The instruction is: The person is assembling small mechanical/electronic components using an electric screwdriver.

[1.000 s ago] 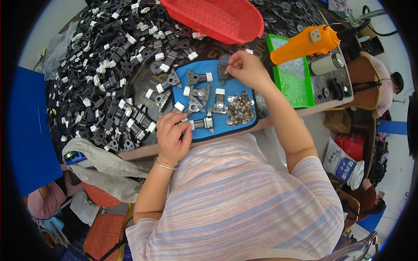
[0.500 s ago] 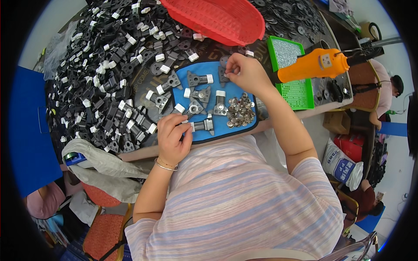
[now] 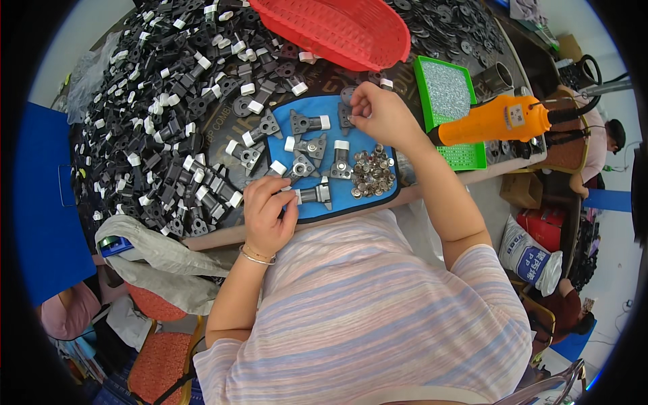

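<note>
Over a dark table and blue mat, left hand and right hand at gray parts, grips unclear; red chair behind.

To our left a blue panel, a crumpled grey cloth, a red-seated chair, to our right a cardboard box, a bulging white sack, a seated co-worker.

I'm in a small-parts assembly workshop: black fittings lie before me, more are heaped across the left of my surface, an orange power driver and green tray are right, and co-workers sit farther right.
</note>
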